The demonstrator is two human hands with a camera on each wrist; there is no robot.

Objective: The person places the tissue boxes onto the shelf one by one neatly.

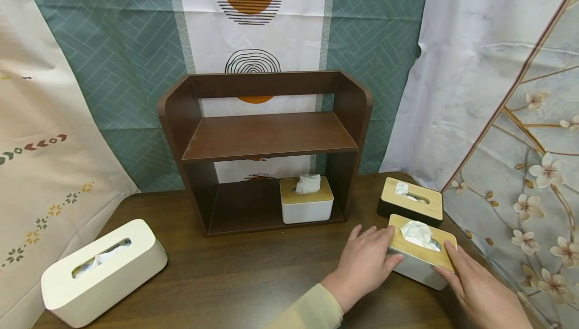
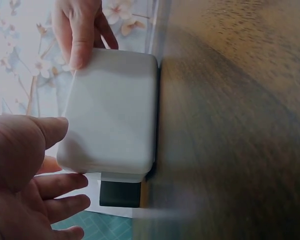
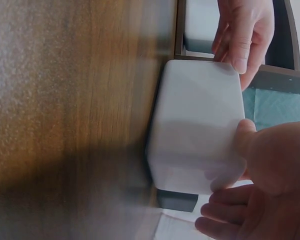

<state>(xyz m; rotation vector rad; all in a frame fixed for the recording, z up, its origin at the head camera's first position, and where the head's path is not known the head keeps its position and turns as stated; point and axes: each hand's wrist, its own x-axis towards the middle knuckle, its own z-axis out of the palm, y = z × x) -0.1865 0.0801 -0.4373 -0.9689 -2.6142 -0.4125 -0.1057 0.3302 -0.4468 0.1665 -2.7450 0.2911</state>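
- The dark wooden table [image 1: 253, 268] carries everything in view, with patterned cloths hanging behind and to both sides.
- A brown shelf unit [image 1: 267, 138] stands at the back centre; a small white tissue box [image 1: 306, 203] with a wooden lid sits in its lower bay, to the right.
- A long white tissue box [image 1: 101, 271] lies at the near left corner, well apart from both hands.
- A black tissue box [image 1: 410, 202] with a wooden lid stands at the right edge, just behind the box being handled.
- The wood-lidded white box [image 1: 420, 256] sits at the near right, its long axis running from left-rear to right-front, a tissue sticking out of its slot.
- The left hand [image 1: 364, 263] lies at the box's left end, fingers straight and lightly spread against the lid's edge.
- The right hand [image 1: 479, 289] touches the opposite, nearer-right end, fingers extended along the lid; whether the thumb curls under the side is hard to tell from the blurred wrist views.
- The box thus lies between the two hands, each about equally near it.
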